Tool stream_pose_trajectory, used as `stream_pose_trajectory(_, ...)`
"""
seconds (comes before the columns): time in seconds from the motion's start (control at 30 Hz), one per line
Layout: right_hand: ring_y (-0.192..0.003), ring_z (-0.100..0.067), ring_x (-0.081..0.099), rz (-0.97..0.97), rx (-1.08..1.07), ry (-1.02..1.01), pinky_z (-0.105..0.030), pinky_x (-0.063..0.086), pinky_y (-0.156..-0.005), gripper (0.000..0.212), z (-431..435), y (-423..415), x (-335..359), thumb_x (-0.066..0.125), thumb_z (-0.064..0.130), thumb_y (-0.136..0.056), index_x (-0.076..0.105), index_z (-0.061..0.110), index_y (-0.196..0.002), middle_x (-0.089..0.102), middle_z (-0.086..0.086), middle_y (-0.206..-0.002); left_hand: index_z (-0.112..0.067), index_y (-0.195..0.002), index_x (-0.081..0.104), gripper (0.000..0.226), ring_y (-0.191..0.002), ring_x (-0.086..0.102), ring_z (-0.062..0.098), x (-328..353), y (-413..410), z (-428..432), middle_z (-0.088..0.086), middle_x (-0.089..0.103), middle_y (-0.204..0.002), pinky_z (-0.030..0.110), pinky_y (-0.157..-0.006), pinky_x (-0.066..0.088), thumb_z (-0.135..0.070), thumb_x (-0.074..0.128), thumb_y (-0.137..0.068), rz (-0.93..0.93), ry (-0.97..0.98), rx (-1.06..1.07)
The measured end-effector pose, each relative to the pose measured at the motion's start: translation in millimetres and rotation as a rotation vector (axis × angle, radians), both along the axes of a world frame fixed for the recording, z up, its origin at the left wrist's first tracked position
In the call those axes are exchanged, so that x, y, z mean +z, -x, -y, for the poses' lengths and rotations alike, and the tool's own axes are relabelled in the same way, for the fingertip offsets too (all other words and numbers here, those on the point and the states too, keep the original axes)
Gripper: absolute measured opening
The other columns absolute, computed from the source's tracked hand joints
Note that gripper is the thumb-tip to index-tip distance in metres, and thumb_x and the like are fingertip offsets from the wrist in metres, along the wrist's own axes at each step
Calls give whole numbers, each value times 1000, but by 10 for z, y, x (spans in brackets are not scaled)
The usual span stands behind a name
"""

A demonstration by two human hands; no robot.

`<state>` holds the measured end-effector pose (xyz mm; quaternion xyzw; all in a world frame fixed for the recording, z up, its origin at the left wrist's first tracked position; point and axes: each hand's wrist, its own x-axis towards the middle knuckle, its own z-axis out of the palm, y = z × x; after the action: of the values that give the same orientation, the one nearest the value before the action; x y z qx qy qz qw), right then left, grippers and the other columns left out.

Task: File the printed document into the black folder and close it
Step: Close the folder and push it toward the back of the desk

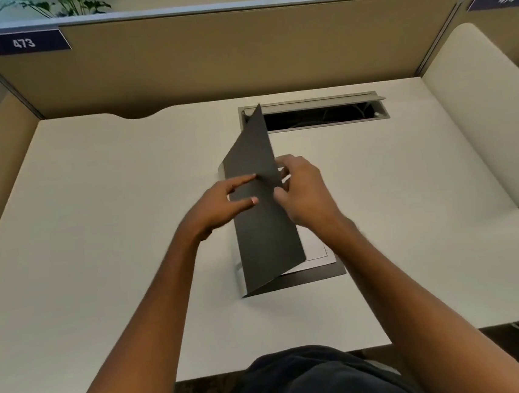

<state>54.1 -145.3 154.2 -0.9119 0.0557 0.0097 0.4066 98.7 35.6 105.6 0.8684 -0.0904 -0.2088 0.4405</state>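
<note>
The black folder point(262, 227) lies mid-desk with its front cover raised steeply, hinged along the left side. Inside, on the back cover, rests the white printed document point(312, 249), only its lower right part visible past the cover. My left hand point(221, 204) presses its fingers flat against the outer face of the raised cover. My right hand point(302, 189) pinches the cover's right edge between thumb and fingers. The back cover's lower strip point(319, 274) shows below the paper.
The white desk point(112, 226) is bounded by tan partition panels point(206, 55) at the back and sides. An open cable tray slot point(320, 114) sits just behind the folder. A curved white divider point(479, 118) stands on the right. The desk's front edge is near my torso.
</note>
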Motion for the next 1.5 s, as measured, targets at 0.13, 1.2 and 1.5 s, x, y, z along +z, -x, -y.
stream_pose_trajectory(0.13, -110, -27, 66, -82, -111, 81, -29, 53, -85, 51, 420, -44, -285, 72, 12, -92, 55, 16, -140, 61, -9, -130, -46, -157, 30, 81, -156, 23, 30, -344, 49, 307, 4, 14, -172, 48, -123, 26, -46, 74, -89, -8, -178, -95)
stream_pose_trajectory(1.2, -147, -30, 31, -246, 128, 558, -40, 36, -118, 72, 661, 376, -1805, 60, 47, -97, 30, 20, -157, 30, -12, -158, -25, -161, 27, 74, -160, 3, 27, -1308, 382, 965, 12, 6, -172, 48, -130, 7, -35, 63, -98, 169, -578, -17)
stream_pose_trajectory(1.5, -149, -30, 28, -246, 116, 597, -41, 35, -117, 71, 646, 397, -1865, 57, 48, -98, 29, 24, -158, 29, -10, -161, -17, -159, 30, 64, -148, 33, 35, -1214, 483, 604, 15, 32, -164, 47, -115, 39, -31, 57, -102, 82, -523, 377)
